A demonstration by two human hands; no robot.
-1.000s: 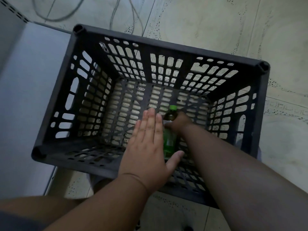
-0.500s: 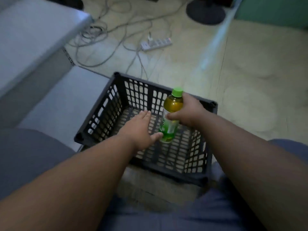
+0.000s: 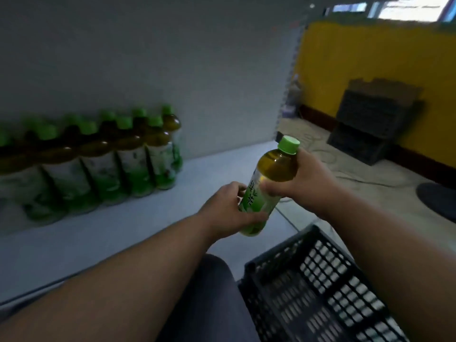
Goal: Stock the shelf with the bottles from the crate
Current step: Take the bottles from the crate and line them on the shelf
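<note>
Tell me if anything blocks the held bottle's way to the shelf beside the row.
Nothing visible does. The bottle, held by the left hand and right hand, hangs over the shelf; the bare stretch right of the row lies open.

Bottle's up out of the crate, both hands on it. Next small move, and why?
Probably carry the bottle left and set it upright on the shelf, just right of the row of bottles. The right hand grips its upper part, the left hand its base, it is tilted in the air, and bare shelf shows beside the row's end.
</note>
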